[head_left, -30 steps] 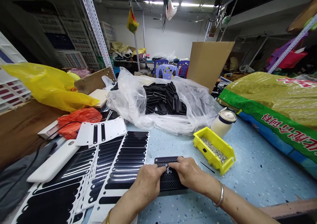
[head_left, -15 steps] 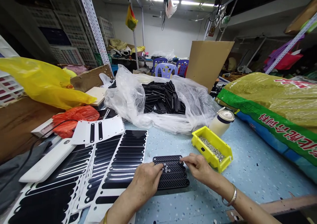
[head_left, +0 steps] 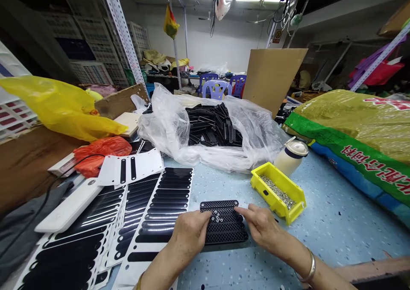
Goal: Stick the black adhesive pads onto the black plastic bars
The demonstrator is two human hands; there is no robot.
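Note:
Several black lattice-patterned plastic strips [head_left: 226, 238] lie side by side on the blue speckled table in front of me. A few small silvery nuts [head_left: 218, 218] are loose on top of them. My left hand [head_left: 188, 231] rests at the strips' left end, thumb and index finger pressed together; any small piece between them is hidden. At the right end, my right hand [head_left: 262, 225] touches the second strip from the top with its index fingertip, the other fingers curled. Whether a nut is under that fingertip cannot be seen. Small round pieces show at both ends of the top strip.
A yellow bin [head_left: 256, 183] of small metal parts stands right of the strips, beside a cream lidded bottle [head_left: 288, 161]. Behind is a clear plastic bag [head_left: 169, 132] of black strips. Sheets of black stickers [head_left: 163, 200] lie left; a large green-yellow sack [head_left: 352, 123] lies right.
My right fingertip has moved from the top strip's right end down to the second strip. The left hand keeps its place. The whole view has shifted slightly.

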